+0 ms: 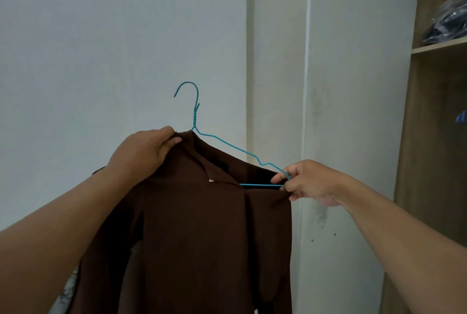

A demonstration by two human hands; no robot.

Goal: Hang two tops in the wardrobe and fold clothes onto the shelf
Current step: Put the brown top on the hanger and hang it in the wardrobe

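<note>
A dark brown ribbed top hangs in front of me, partly threaded on a blue wire hanger whose hook points up. My left hand grips the top's collar at the left shoulder, beside the hanger's neck. My right hand pinches the hanger's right end together with the top's right shoulder fabric. The hanger's right arm lies bare above the cloth; its left arm is hidden inside the top. The wardrobe stands open at the right edge.
A pale wall fills the background. The white wardrobe door stands open beside the wooden carcass. A wooden shelf at the upper right carries a plastic bag of dark clothes. A patterned cloth shows at the lower left.
</note>
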